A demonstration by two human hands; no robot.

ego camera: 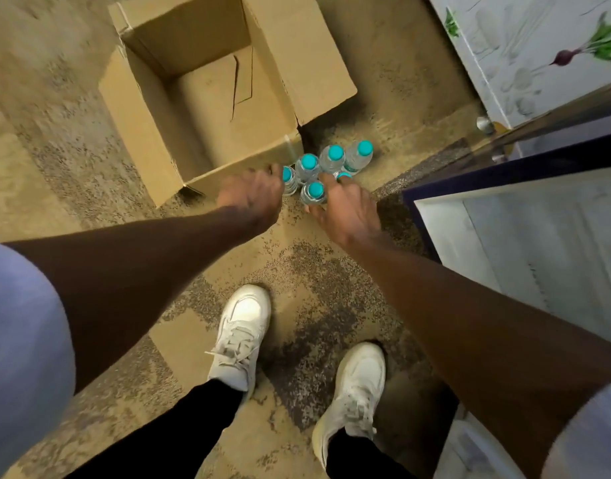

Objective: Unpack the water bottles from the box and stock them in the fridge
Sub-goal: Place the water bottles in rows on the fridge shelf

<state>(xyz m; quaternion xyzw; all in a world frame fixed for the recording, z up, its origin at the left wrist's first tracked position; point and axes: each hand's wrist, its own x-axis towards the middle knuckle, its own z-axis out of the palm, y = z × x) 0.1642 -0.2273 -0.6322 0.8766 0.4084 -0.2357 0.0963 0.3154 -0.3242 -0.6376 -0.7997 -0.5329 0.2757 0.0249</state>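
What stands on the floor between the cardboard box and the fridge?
A group of water bottles with turquoise caps, close to the corner of the box; toward the fridge the floor is bare. The head view shows it.

The floor (314, 271) is speckled stone, warm tan broken by irregular patches of darker grey grit, and it lies in soft yellowish light. A white panel (525, 81) stands at the upper right, printed with a purple beetroot (563, 58) and green leaves among faint grey outline drawings. Just below the panel's lower left corner is a small round metal knob (484, 124), and below that a band of darker grey speckled stone (421, 169) crosses the floor.
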